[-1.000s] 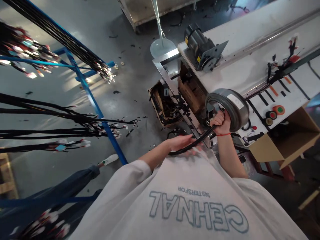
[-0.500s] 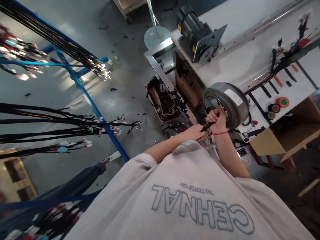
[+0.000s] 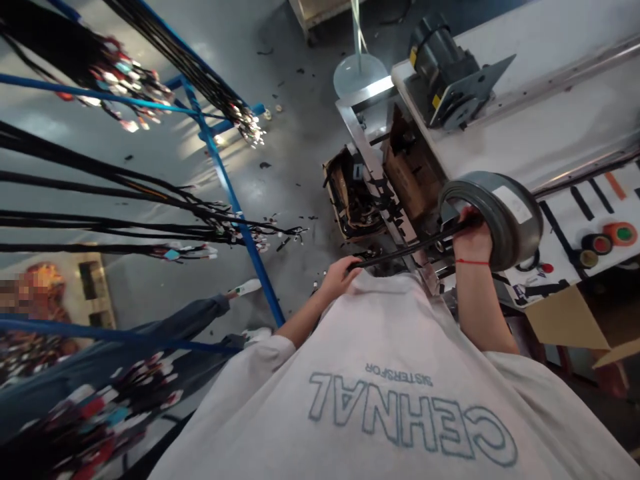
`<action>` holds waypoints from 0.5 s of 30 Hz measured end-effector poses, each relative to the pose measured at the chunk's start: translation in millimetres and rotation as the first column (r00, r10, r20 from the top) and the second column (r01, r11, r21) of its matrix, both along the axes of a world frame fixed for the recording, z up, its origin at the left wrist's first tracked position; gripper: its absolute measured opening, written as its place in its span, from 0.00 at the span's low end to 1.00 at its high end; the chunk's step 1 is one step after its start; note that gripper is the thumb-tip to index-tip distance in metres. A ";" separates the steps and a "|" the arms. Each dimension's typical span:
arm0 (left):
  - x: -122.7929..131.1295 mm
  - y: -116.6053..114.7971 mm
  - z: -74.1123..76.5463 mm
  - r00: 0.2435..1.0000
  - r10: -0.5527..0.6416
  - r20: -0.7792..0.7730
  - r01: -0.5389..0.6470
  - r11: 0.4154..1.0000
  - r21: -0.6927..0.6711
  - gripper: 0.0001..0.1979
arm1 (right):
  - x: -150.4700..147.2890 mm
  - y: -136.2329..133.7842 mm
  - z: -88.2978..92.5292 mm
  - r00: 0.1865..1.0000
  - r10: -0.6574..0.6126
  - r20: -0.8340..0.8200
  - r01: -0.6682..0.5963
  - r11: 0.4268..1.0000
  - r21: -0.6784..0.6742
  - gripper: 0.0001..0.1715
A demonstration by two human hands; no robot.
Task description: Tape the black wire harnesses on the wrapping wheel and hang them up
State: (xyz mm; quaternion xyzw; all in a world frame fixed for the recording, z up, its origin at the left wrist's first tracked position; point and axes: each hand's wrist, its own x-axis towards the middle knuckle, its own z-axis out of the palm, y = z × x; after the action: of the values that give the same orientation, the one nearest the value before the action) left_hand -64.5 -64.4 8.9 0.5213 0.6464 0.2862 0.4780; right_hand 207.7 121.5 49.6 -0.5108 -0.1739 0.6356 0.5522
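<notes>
From the head view, the person leans over the edge of a long white worktop (image 3: 525,127), and a black taped cable (image 3: 405,250) runs taut between the two hands; the right hand (image 3: 473,237) is clenched round the cable's upper end, pressed against the grey round drum (image 3: 500,213) mounted at the worktop's edge, a red thread about the wrist; the left hand (image 3: 340,273) grasps the lower end just in front of the pale shirt, fingers curled over it; so the cable is out of the drum for the stretch between the hands, while whatever remains inside or behind the drum is hidden, and I cannot say how much is left. By my judgement the work is midway: a length drawn and held straight, nothing yet laid down or hung. To the left, a blue rack (image 3: 235,207) carries many black harnesses (image 3: 125,227) with coloured connectors; a cardboard box of offcuts (image 3: 350,197) sits on the floor below the worktop; red and green buttons (image 3: 613,237) lie beyond the drum.
</notes>
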 end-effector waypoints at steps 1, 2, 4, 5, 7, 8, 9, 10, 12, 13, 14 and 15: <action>5.0 -0.3 10.0 0.999 -0.011 0.041 0.011 1.000 -0.007 0.11 | -3.4 -10.5 5.4 0.998 -0.017 -0.053 0.018 1.000 0.019 0.12; 9.1 0.9 18.6 0.993 -0.035 0.111 0.039 0.999 -0.029 0.13 | -6.9 -22.3 10.9 0.993 -0.006 -0.119 0.010 0.999 0.031 0.10; 11.8 7.2 30.7 0.944 -0.091 0.317 0.137 0.982 -0.126 0.18 | -13.9 -44.4 19.3 0.970 0.070 -0.234 -0.069 0.998 0.013 0.05; 10.0 11.7 34.0 0.903 -0.098 0.418 0.194 0.962 -0.192 0.21 | -17.1 -52.4 21.3 0.959 0.112 -0.262 -0.119 0.993 -0.012 0.04; 3.2 23.1 37.1 0.822 -0.102 0.561 0.318 0.898 -0.303 0.23 | -22.3 -59.9 20.8 0.962 0.136 -0.237 -0.156 0.986 -0.067 0.01; 0.3 30.0 37.7 0.786 -0.122 0.606 0.386 0.863 -0.326 0.23 | -24.2 -60.1 18.9 0.970 0.122 -0.209 -0.142 0.986 -0.084 0.02; -0.7 37.6 38.4 0.754 -0.161 0.637 0.450 0.833 -0.321 0.22 | -25.7 -59.0 16.8 0.978 0.105 -0.180 -0.124 0.988 -0.094 0.04; 1.1 45.7 39.5 0.724 -0.212 0.656 0.501 0.815 -0.289 0.21 | -26.9 -57.5 14.8 0.984 0.094 -0.154 -0.110 0.989 -0.100 0.05; 14.5 62.7 43.2 0.682 -0.310 0.662 0.557 0.807 -0.195 0.19 | -28.8 -56.1 12.6 0.990 0.081 -0.111 -0.092 0.991 -0.098 0.09; 25.8 70.8 45.6 0.683 -0.335 0.649 0.547 0.824 -0.151 0.19 | -29.7 -57.0 12.5 0.993 0.078 -0.092 -0.086 0.992 -0.090 0.10; 39.0 78.3 47.9 0.698 -0.349 0.625 0.520 0.848 -0.107 0.18 | -30.6 -58.9 13.0 0.994 0.076 -0.073 -0.081 0.994 -0.079 0.11; 53.2 84.8 50.0 0.729 -0.349 0.589 0.473 0.879 -0.065 0.18 | -31.3 -61.5 13.8 0.996 0.076 -0.056 -0.079 0.995 -0.064 0.11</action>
State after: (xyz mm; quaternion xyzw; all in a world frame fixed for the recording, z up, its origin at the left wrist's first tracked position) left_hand -11.3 20.4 58.9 0.4907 0.3710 0.2428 0.7501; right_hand 176.4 60.0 63.4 -0.5046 -0.1578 0.6753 0.5143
